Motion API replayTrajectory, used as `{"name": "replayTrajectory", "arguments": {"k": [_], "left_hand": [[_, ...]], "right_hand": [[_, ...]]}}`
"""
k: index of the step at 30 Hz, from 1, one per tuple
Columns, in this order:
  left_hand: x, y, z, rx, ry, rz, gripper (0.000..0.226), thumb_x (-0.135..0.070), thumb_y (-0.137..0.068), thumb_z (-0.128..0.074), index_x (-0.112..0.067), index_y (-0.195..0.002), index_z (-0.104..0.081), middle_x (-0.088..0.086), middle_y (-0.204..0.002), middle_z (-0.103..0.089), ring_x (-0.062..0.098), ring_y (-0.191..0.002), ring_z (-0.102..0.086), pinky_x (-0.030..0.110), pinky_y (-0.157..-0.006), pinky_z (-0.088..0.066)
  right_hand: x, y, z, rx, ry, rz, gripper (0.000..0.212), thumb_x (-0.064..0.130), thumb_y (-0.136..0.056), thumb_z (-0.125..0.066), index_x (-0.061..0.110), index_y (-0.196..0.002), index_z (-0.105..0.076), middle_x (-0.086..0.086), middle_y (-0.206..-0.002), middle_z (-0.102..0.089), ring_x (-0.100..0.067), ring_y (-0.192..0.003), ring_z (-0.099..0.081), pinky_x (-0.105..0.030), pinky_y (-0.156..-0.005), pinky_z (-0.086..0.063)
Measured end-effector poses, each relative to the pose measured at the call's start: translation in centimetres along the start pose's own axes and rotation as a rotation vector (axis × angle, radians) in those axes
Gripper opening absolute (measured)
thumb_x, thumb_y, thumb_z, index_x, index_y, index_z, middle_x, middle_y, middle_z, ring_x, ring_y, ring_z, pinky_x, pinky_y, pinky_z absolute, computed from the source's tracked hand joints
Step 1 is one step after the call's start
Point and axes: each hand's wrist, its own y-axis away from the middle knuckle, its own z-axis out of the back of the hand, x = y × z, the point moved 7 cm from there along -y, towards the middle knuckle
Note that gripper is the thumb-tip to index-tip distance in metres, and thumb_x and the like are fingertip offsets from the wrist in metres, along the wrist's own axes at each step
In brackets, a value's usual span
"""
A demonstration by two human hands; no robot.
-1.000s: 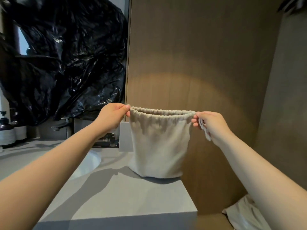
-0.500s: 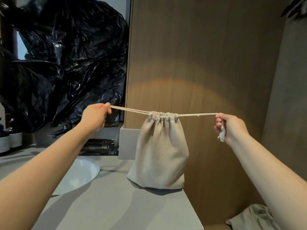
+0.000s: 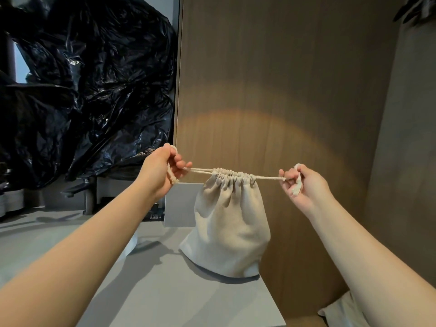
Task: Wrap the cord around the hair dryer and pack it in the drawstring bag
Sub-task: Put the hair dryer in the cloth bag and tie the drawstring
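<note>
A beige drawstring bag (image 3: 230, 223) stands bulging on the grey counter (image 3: 179, 300), its mouth gathered tight. The hair dryer is hidden, presumably inside. My left hand (image 3: 158, 171) pinches the left drawstring (image 3: 200, 170), with slack looped around its fingers. To the bag's right, my right hand (image 3: 304, 182) pinches the right drawstring (image 3: 269, 177), its frayed end hanging from the palm. Both strings run taut and level from the bag's mouth.
Crumpled black plastic sheeting (image 3: 77, 90) covers the wall at the left. A wooden panel (image 3: 283, 90) rises right behind the bag. A white sink basin (image 3: 132, 244) peeks out beneath my left forearm. White cloth (image 3: 339, 312) lies low at the right, off the counter's edge.
The bag's open mouth was pulled shut as my hands drew the strings apart. Since then both hands have come back nearer the bag and regripped the strings.
</note>
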Motion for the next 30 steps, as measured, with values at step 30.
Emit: {"name": "replayTrajectory", "arguments": {"k": [30], "left_hand": [[2.2, 4.2, -2.7, 0.476, -1.631, -0.984, 0.035, -0.031, -0.094, -0.056, -0.006, -0.070, -0.058, -0.003, -0.070, -0.029, 0.017, -0.054, -0.031, 0.025, -0.050, -0.023]], "right_hand": [[-2.4, 5.4, -3.3, 0.617, 1.916, 1.069, 0.027, 0.031, -0.093, -0.059, 0.015, -0.073, -0.065, 0.007, -0.065, -0.044, -0.009, -0.062, -0.041, -0.013, -0.055, -0.026]]}}
